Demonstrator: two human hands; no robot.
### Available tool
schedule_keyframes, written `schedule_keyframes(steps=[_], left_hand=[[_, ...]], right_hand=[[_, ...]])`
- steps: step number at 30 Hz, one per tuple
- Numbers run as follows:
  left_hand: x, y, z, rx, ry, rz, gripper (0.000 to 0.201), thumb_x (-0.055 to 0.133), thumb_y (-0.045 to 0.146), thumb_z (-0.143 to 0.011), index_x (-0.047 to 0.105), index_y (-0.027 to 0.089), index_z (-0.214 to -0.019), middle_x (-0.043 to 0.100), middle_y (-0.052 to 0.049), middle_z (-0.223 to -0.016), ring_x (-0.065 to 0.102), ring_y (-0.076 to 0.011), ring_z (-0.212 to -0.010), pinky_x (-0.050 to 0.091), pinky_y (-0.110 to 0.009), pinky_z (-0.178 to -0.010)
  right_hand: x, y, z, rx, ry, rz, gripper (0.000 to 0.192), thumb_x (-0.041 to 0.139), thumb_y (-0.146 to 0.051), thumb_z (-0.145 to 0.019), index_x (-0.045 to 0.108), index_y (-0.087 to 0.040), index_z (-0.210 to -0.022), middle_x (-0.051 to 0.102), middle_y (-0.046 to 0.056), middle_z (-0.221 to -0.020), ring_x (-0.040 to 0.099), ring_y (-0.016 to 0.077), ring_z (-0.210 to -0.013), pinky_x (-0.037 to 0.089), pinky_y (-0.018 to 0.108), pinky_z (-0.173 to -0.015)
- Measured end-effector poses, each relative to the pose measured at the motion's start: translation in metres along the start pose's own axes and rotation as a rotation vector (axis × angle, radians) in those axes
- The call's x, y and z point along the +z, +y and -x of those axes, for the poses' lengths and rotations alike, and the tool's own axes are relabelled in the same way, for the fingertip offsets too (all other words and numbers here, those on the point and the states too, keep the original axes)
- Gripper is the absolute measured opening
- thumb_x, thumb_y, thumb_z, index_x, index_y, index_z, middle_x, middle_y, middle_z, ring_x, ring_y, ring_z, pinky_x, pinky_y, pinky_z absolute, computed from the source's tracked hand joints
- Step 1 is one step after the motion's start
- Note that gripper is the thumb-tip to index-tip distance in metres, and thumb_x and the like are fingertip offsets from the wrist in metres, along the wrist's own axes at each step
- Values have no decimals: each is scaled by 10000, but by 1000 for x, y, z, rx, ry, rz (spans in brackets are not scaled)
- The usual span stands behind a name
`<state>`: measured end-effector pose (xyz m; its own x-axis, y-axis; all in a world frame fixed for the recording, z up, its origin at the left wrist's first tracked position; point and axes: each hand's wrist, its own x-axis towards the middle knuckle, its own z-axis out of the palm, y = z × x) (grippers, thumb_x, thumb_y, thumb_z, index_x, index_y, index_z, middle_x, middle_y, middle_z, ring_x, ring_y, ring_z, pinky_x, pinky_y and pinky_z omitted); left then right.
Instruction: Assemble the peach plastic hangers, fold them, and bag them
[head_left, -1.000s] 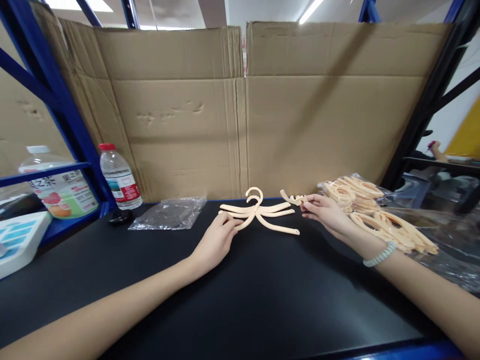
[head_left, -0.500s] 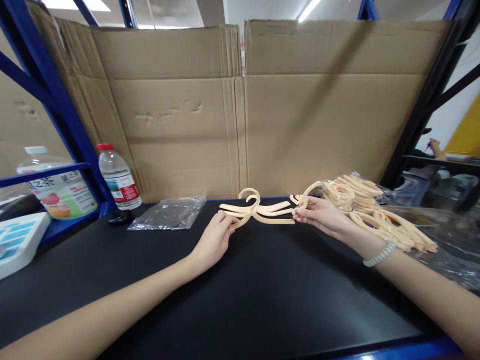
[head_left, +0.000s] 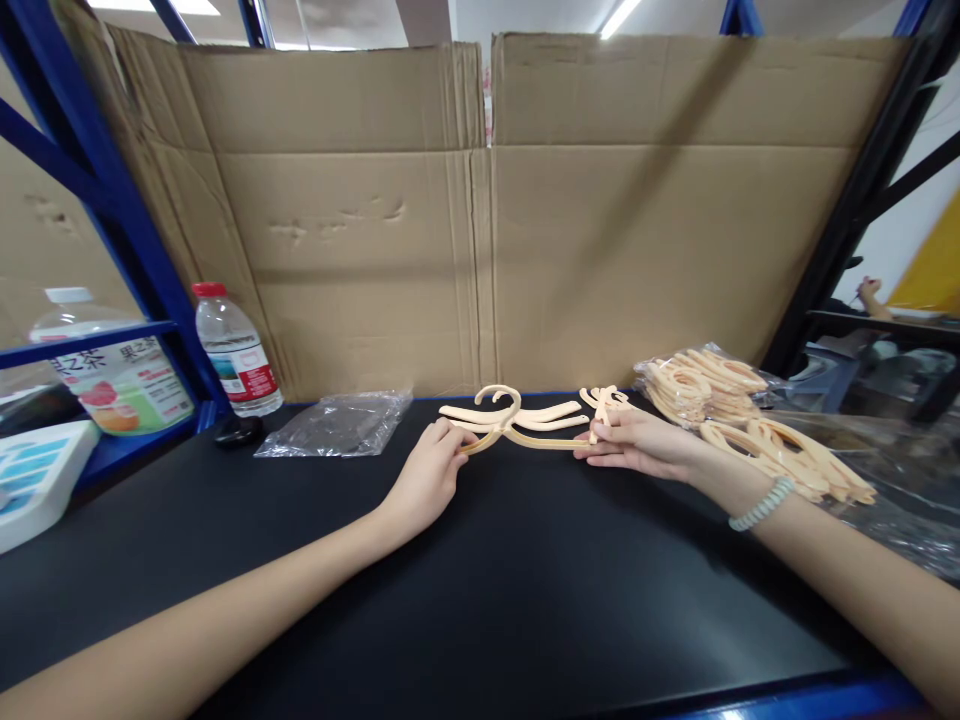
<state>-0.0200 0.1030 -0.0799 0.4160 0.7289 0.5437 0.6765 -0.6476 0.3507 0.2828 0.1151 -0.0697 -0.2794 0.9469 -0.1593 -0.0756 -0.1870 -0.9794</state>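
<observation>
A small stack of cream plastic hangers (head_left: 517, 417) lies on the black tabletop (head_left: 480, 590) near the cardboard wall. My left hand (head_left: 426, 478) pinches the stack's left arm ends. My right hand (head_left: 637, 446) holds a single cream hanger (head_left: 604, 402) at the stack's right end, its fingers touching the stack's right tips. A bead bracelet sits on my right wrist.
A pile of cream hangers on clear plastic (head_left: 750, 425) lies at the right. An empty clear bag (head_left: 337, 424) lies left of the stack. A water bottle (head_left: 229, 350), a black cap (head_left: 238, 430), a large drink bottle (head_left: 112, 370) and a white box (head_left: 37, 480) stand at left. Cardboard (head_left: 480, 220) walls the back.
My right hand brought a single hanger from the right pile to the stack's right end. The splayed hangers were drawn together into a flatter stack. My left hand kept its hold.
</observation>
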Motion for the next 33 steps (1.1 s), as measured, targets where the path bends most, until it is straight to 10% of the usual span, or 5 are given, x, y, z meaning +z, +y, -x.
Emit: schedule_keyframes(steps=[12,24,33], left_hand=[[1,-2,2,29,-2,2,228,404,37,-819,551,194,-894,526,-51,-932,495,-211,-928,438,-366,-845],[2,-2,1,20,-10,50,227,404,43,-827,562,183,-910,518,-62,-943,499,-211,-922,436,-364,-839],[2,-4,2,18,3,26,232,399,58,-827,562,192,-923,517,-57,-932,513,-211,-915,453,-368,-821]], right_hand=[[1,3,-3,53,-49,6,161,646,-166,-819,563,-138,-683,681,70,-710,710,177,-767,563,311,-845],[14,11,-7,-146,178,68,181,663,-90,-741,509,-166,-684,630,7,-620,645,128,-559,571,274,-617],[-2,10,-12,-256,179,26,148,708,-271,-750,615,-156,-739,651,33,-814,614,126,-757,528,275,-732]])
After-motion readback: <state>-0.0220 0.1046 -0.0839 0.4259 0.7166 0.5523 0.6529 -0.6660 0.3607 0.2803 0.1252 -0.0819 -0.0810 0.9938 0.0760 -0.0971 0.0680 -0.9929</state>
